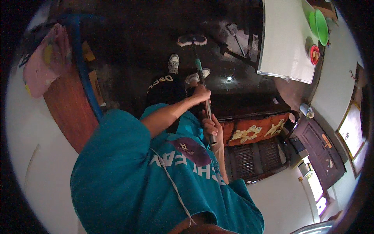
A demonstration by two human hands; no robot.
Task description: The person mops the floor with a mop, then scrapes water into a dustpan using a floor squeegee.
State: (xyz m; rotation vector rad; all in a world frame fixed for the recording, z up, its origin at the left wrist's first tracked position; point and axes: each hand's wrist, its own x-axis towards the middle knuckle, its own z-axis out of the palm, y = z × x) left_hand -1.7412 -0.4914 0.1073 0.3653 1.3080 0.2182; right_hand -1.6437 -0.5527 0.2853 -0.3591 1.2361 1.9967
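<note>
A long-handled floor brush slants down in front of me. Its wide dark head, fringed with pale bristles, rests on or just above the dark floor; I cannot tell which. My left hand is wrapped around the pole about midway up. Closer to my body, my right hand grips the same pole near its upper end. Between the hands the pole is metallic, with a green section lower down. The pole passes beside one of my shoes, while the other shoe stands to the left.
At right stands a white-topped table bearing a green basin and a red bowl. A dark wooden bench with an orange floral cloth sits close on my right. At left are a brown wooden panel and pink fabric.
</note>
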